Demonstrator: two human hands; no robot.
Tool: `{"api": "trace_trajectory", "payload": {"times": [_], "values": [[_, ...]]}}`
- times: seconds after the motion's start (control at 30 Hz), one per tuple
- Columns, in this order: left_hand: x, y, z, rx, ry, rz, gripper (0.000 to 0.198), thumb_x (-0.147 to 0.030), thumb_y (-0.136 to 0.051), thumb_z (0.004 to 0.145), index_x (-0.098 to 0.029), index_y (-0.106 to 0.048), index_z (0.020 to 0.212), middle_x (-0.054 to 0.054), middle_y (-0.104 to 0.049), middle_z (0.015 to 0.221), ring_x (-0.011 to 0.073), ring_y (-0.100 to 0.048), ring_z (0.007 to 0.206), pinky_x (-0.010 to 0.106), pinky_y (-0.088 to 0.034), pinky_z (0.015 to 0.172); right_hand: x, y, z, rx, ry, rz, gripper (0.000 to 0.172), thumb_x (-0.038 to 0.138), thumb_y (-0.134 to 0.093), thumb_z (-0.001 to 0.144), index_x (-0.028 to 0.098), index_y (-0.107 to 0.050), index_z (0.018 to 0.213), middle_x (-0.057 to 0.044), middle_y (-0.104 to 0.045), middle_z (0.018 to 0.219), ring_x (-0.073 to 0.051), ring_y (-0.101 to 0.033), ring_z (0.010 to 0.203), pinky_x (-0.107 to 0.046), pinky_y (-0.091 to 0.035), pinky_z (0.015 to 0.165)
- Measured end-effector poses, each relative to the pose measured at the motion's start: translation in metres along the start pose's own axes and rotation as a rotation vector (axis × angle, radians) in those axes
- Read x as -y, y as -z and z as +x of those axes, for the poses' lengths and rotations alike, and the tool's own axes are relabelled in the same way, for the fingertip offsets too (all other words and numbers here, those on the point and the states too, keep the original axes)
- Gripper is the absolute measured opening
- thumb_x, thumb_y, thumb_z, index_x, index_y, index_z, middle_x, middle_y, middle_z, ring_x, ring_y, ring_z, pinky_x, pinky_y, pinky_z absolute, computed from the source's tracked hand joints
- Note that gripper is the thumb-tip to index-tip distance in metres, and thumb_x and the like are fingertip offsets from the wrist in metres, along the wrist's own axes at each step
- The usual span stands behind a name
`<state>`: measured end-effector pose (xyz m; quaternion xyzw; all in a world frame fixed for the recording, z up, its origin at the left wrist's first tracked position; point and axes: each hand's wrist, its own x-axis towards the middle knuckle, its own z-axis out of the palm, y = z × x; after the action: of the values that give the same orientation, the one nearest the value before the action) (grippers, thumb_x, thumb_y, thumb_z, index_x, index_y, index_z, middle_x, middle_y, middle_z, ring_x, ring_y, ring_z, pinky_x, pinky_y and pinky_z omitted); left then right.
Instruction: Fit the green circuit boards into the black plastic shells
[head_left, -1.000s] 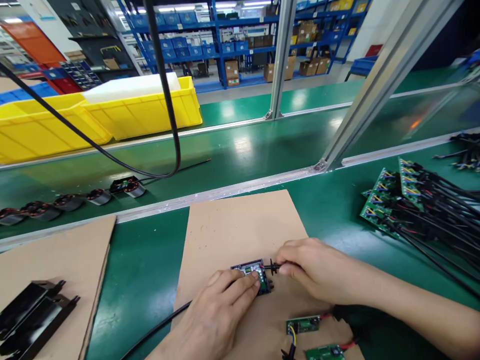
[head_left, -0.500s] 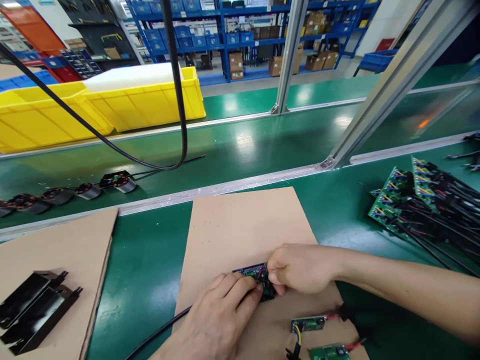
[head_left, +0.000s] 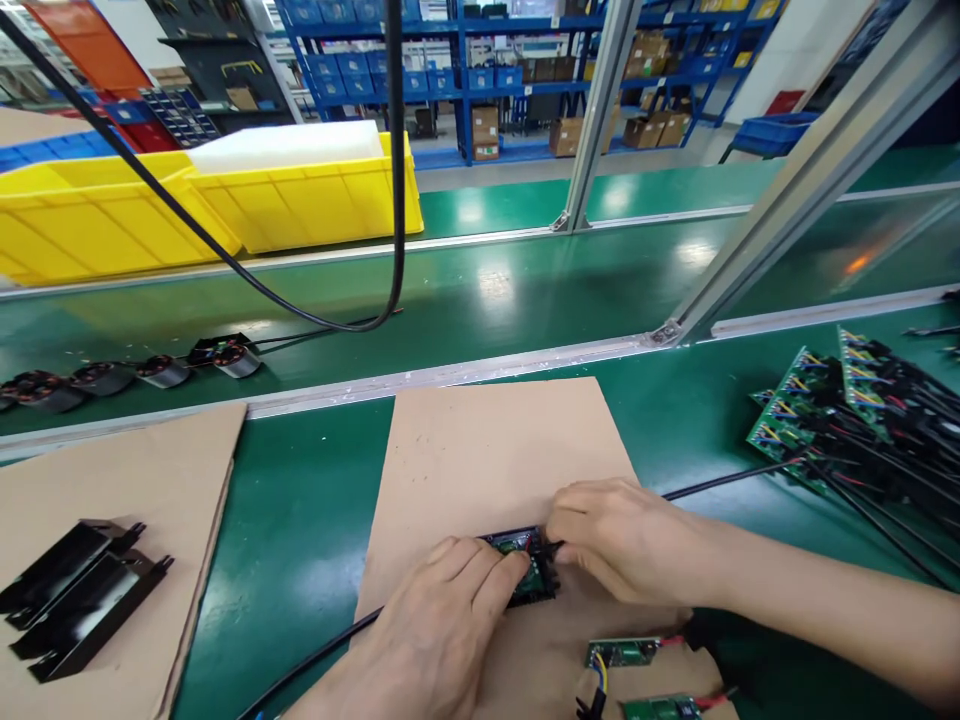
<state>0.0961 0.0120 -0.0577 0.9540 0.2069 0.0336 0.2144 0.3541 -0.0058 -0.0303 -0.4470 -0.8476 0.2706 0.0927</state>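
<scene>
A black housing with a green circuit board [head_left: 534, 580] inside lies on the cardboard sheet [head_left: 495, 440]. My left hand [head_left: 442, 620] grips its left part, thumb on the board and fingers curled over the far edge. At the right end, my right hand [head_left: 611, 535] pinches a black cable [head_left: 720, 481], which comes out behind the hand and runs right. The fingers cover just where it meets the housing. Another black cable [head_left: 315, 655] leads out to the left from under my left hand.
Two small circuit boards [head_left: 624, 653] with wires lie at the sheet's near right. Two black housings [head_left: 90, 600] rest on cardboard at left. Wired boards [head_left: 795, 410] are heaped at right. Round motor-like parts [head_left: 165, 371] line the far strip, beneath a hanging black cable [head_left: 396, 180].
My right hand has shifted slightly away from the housing's end and changed its pinch. A cable now shows behind it. My left hand stays on the housing; the whole view has shifted slightly.
</scene>
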Motion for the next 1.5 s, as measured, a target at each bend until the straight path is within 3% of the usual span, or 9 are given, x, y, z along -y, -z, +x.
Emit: {"api": "trace_trajectory", "payload": {"times": [0.07, 0.27, 0.53, 0.77, 0.97, 1.1, 1.23, 1.37, 1.5], "values": [[0.000, 0.000, -0.001, 0.009, 0.012, 0.001, 0.065, -0.001, -0.043, 0.081, -0.017, -0.033, 0.144, 0.011, -0.057, 0.118, 0.0262, -0.053, 0.105, 0.049, -0.049, 0.095, 0.000, -0.007, -0.003, -0.013, 0.047, -0.050, 0.015, 0.007, -0.048, 0.086, 0.016, -0.059, 0.082, -0.004, -0.062, 0.084, -0.016, -0.055, 0.078, -0.027, -0.040, 0.070], [0.000, 0.002, 0.004, 0.053, -0.010, 0.020, 0.084, 0.000, -0.043, 0.074, -0.018, -0.018, 0.151, 0.012, -0.057, 0.115, 0.0272, -0.053, 0.098, 0.049, -0.052, 0.088, -0.005, 0.000, 0.010, 0.075, 0.091, -0.042, 0.015, 0.005, -0.053, 0.080, 0.017, -0.058, 0.072, -0.001, -0.062, 0.071, -0.015, -0.056, 0.068, -0.025, -0.039, 0.062], [-0.001, 0.001, 0.011, -0.023, -0.092, 0.143, 0.063, -0.006, -0.043, 0.077, -0.011, -0.036, 0.140, 0.012, -0.062, 0.101, 0.0262, -0.056, 0.084, 0.043, -0.056, 0.072, 0.003, 0.005, 0.015, 0.143, 0.161, -0.218, 0.013, 0.005, -0.056, 0.075, 0.015, -0.065, 0.078, -0.004, -0.068, 0.079, -0.019, -0.060, 0.073, -0.030, -0.035, 0.057], [-0.002, -0.006, 0.013, -0.055, -0.132, 0.268, 0.072, -0.008, -0.043, 0.070, -0.007, -0.033, 0.141, 0.010, -0.059, 0.090, 0.0240, -0.050, 0.075, 0.039, -0.051, 0.064, 0.008, 0.000, 0.015, 0.157, 0.178, -0.315, 0.011, 0.010, -0.056, 0.081, 0.013, -0.067, 0.081, -0.008, -0.069, 0.081, -0.021, -0.062, 0.073, -0.032, -0.035, 0.055], [0.000, -0.011, 0.009, -0.116, -0.144, 0.304, 0.073, -0.006, -0.042, 0.074, -0.009, -0.030, 0.145, 0.012, -0.059, 0.100, 0.0239, -0.050, 0.082, 0.038, -0.048, 0.072, 0.004, -0.002, 0.003, -0.014, 0.056, -0.273, 0.009, 0.019, -0.061, 0.081, 0.014, -0.065, 0.088, -0.007, -0.067, 0.085, -0.022, -0.061, 0.078, -0.031, -0.041, 0.064], [0.002, -0.013, 0.009, -0.144, -0.172, 0.286, 0.065, -0.005, -0.042, 0.079, -0.012, -0.036, 0.143, 0.010, -0.061, 0.105, 0.0228, -0.050, 0.084, 0.036, -0.045, 0.073, -0.001, -0.016, -0.007, -0.120, 0.140, -0.254, 0.011, 0.011, -0.053, 0.083, 0.015, -0.063, 0.085, -0.006, -0.064, 0.085, -0.020, -0.055, 0.081, -0.032, -0.039, 0.069], [-0.006, -0.012, 0.017, -0.096, -0.111, 0.340, 0.053, -0.013, -0.048, 0.077, -0.014, -0.051, 0.129, 0.008, -0.063, 0.093, 0.0232, -0.049, 0.077, 0.038, -0.041, 0.066, -0.004, -0.024, -0.009, -0.168, 0.230, -0.263, 0.014, 0.010, -0.049, 0.089, 0.015, -0.059, 0.081, -0.003, -0.059, 0.081, -0.018, -0.046, 0.075, -0.034, -0.033, 0.066], [-0.018, 0.005, 0.024, -0.050, -0.046, 0.198, 0.050, -0.015, -0.052, 0.073, -0.015, -0.057, 0.123, 0.008, -0.063, 0.092, 0.0219, -0.049, 0.074, 0.037, -0.042, 0.062, -0.006, -0.027, -0.010, -0.120, 0.201, -0.225, 0.017, 0.011, -0.049, 0.092, 0.016, -0.057, 0.078, -0.003, -0.057, 0.079, -0.018, -0.042, 0.075, -0.034, -0.030, 0.064], [-0.020, 0.023, 0.018, -0.065, 0.070, -0.085, 0.054, -0.008, -0.050, 0.075, -0.018, -0.054, 0.128, 0.009, -0.059, 0.108, 0.0227, -0.054, 0.095, 0.038, -0.050, 0.081, -0.009, -0.030, -0.015, -0.139, 0.114, -0.200, 0.020, 0.009, -0.043, 0.093, 0.016, -0.060, 0.085, -0.005, -0.057, 0.085, -0.020, -0.044, 0.080, -0.034, -0.032, 0.069]]}}
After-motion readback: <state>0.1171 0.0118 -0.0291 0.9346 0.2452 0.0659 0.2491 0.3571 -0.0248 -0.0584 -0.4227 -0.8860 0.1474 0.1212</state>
